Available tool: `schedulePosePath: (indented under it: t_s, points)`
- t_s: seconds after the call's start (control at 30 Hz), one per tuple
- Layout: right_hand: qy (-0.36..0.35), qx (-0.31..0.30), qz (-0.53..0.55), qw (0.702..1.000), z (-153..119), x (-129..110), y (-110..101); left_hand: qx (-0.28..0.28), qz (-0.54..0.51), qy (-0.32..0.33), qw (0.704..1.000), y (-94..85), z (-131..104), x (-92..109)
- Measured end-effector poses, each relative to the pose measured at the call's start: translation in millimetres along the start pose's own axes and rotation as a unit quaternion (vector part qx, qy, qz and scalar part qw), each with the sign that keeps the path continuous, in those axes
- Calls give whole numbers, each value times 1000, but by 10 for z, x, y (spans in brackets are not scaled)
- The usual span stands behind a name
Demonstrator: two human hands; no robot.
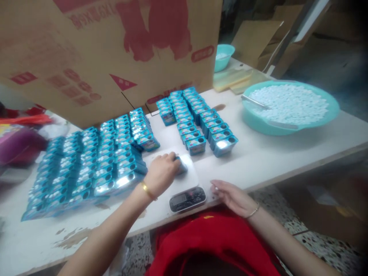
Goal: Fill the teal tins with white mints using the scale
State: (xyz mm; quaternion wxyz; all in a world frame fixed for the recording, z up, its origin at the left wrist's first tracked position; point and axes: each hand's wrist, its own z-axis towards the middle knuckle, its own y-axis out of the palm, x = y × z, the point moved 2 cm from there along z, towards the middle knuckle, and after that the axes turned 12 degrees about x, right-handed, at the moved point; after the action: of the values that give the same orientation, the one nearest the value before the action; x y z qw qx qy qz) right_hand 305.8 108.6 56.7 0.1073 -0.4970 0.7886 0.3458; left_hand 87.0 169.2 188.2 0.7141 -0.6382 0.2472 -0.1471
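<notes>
My left hand is closed around a small blue tin, which it holds on the white plate of a digital scale. Part of that tin is hidden behind the fingers. To the right of the scale, over the table's front edge, my right hand has its fingers curled together. A tiny white tablet shows at its fingertips. Many similar blue tins stand in tight rows left of the scale. Another group of blue tins stands behind it, their tops marked with a dark round spot.
A wide turquoise basin full of white tablets stands at the right, with a metal scoop in it. Behind the tins rises a large printed carton. A smaller turquoise bowl and yellowish plastic bags lie farther back.
</notes>
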Motion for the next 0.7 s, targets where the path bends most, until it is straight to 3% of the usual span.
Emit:
schedulePosePath:
  t_s: [0.1, 0.2, 0.3, 0.4, 0.5, 0.7]
  points:
    - [-2, -18, -2, 1000, -86, -8, 26, -11, 2, 18, 1000, 81, 72, 86]
    - [-9, -22, -14, 1000, -152, -45, 17, 12, -16, 14, 1000, 25, 65, 66]
    - [-26, -16, -48, 998, -203, -99, -14, 100, -86, -26, 991, -138, -97, -32]
    - [-41, -13, -98, 994, -246, -164, -31, 209, -167, -136, 954, -194, -425, -180]
    - [-55, -3, -149, 987, -268, -239, -12, 251, -210, -248, 912, 26, -826, -258]
    - [-105, 18, -233, 967, -242, -422, 173, 204, -277, -382, 858, 807, -1397, -59]
